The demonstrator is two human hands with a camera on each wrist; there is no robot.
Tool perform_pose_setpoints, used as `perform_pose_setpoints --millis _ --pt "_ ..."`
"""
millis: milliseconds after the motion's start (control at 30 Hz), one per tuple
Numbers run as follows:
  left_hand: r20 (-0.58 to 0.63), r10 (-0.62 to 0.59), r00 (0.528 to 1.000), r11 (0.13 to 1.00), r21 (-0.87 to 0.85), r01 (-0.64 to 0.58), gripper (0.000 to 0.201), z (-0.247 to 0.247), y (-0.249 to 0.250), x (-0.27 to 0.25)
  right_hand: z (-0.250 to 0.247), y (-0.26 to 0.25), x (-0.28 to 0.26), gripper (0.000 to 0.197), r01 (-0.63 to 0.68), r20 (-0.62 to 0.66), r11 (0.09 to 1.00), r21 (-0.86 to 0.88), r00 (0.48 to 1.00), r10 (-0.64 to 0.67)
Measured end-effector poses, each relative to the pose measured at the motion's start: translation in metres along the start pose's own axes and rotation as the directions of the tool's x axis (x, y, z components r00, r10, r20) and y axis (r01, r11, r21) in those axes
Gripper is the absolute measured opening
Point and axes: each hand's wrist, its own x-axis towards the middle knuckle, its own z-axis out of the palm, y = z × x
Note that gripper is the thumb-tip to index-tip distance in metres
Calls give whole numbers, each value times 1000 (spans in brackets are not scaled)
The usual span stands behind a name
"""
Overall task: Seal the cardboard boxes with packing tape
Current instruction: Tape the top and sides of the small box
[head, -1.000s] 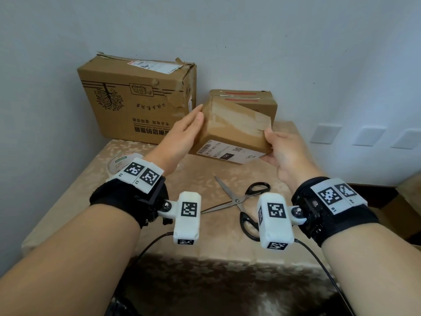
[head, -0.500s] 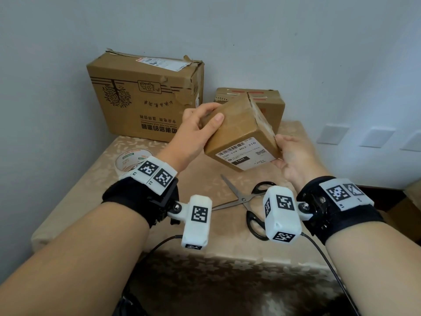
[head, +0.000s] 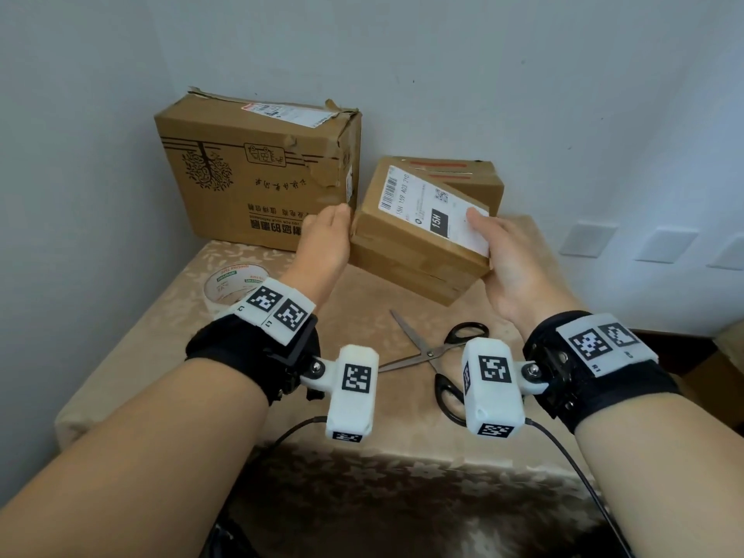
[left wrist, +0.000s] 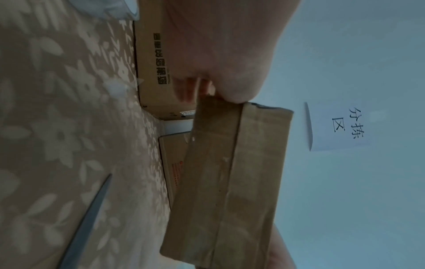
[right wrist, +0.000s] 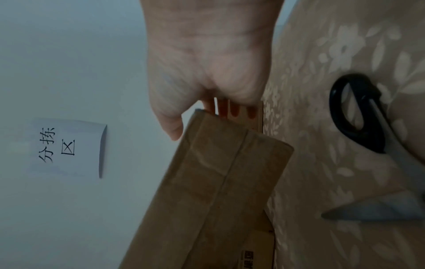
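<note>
Head view: left hand [head: 324, 239] and right hand [head: 508, 257] grip the small labelled box [head: 418, 239] above the worktop [head: 169, 316]. Step: inspecting seams. Next: set down, fetch tape roll [head: 228, 284].

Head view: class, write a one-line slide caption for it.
Both hands hold a small labelled box above scissors and tape.
</note>
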Motion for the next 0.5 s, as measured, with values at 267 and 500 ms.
perform_pose_setpoints --millis 267,500 --pt "308 154 939 987 -4 -160 60 3 16 -13 -4 -4 -6 42 -132 70 979 156 990 122" --pt "106 146 984 986 67 -154 55 -8 4 -2 -4 -8 -8 84 2 151 979 -205 988 30"
